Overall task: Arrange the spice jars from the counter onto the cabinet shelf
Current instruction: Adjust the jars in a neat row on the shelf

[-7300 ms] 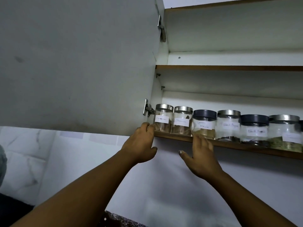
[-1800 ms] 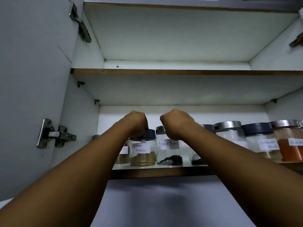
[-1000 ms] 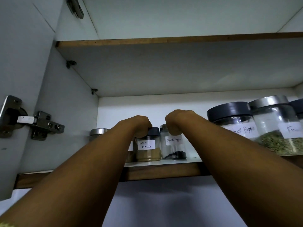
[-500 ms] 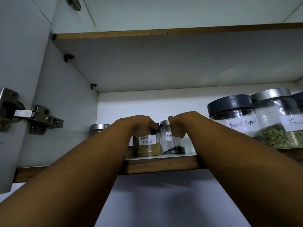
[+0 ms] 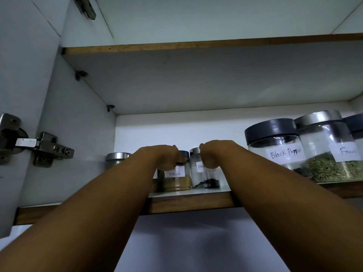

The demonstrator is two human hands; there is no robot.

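Left hand (image 5: 166,157) curls over the masala jar (image 5: 177,180), right hand (image 5: 213,153) over the far pepper jar (image 5: 206,178); both upright, directly beneath, side by side.

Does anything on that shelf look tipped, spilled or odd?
Nothing stands out. The Masala jar gripped by the left hand and the peppercorn jar gripped by the right hand stand upright with lids on, and the shelf shows no spill.
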